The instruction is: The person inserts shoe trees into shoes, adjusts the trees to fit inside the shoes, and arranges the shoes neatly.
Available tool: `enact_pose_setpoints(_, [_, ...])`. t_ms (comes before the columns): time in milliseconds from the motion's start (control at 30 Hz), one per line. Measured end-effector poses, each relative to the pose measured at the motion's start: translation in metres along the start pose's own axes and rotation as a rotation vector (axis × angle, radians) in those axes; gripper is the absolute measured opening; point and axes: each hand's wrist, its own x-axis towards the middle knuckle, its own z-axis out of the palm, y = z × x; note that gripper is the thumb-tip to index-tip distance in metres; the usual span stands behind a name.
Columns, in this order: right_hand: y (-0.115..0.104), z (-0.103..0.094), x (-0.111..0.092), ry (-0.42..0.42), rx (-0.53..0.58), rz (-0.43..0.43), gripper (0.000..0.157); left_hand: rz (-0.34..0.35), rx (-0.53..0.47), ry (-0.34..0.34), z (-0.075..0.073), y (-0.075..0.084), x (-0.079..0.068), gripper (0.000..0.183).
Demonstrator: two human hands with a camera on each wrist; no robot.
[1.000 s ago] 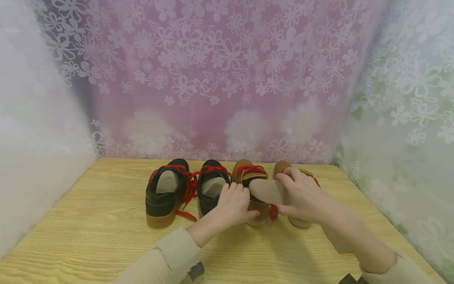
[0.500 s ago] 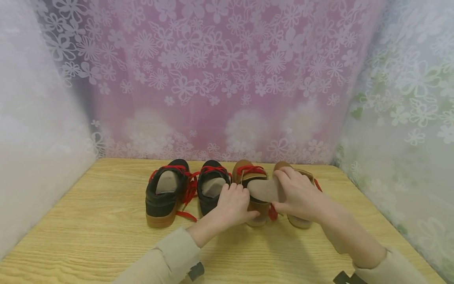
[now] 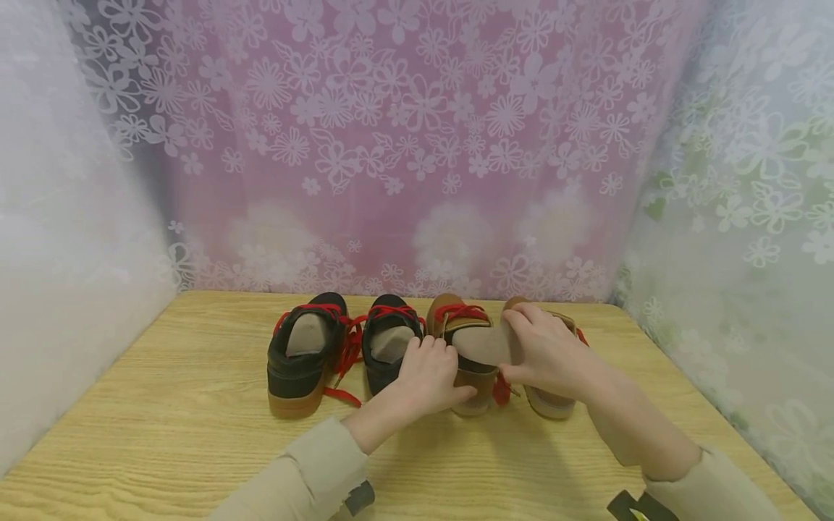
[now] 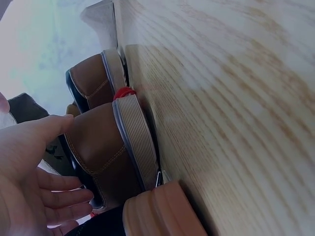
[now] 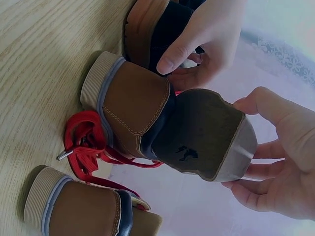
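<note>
My right hand (image 3: 554,354) pinches one end of a tan insole (image 3: 478,346), thumb on one edge and fingers on the other. In the right wrist view the insole (image 5: 202,130) shows a dark underside, and its far end reaches into the opening of the left brown shoe (image 3: 477,394). My left hand (image 3: 430,376) holds that shoe at its heel collar, thumb on one side and fingers on the other; part of the grip is hidden. The other brown shoe (image 3: 550,404) stands below my right hand, partly covered by it.
Two black shoes (image 3: 295,380) with red laces and beige pieces inside stand to the left on the wooden table (image 3: 215,434). A loose red lace (image 5: 84,147) lies bunched between the brown shoes. Flowered curtains (image 3: 391,145) close off the back and sides.
My right hand has moved slightly left, bringing the insole further over the brown shoe's opening. The right brown shoe's heel has shifted a little. My left hand has stayed in place.
</note>
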Motion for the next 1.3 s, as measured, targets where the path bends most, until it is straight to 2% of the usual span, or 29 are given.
enact_pose_setpoints(300, [0.003,0.003,0.005,0.006,0.024,0.018,0.063,0.006,0.01,-0.005,0.0,-0.001,0.0,0.055])
enact_pose_setpoints(667, [0.001,0.001,0.012,-0.047,0.058,0.1,0.066,0.011,0.017,-0.002,0.0,0.0,0.0,0.054])
enact_pose_setpoints(1300, [0.0,0.01,0.029,-0.085,0.025,0.098,0.066,0.01,0.022,-0.019,0.001,0.0,0.001,0.057])
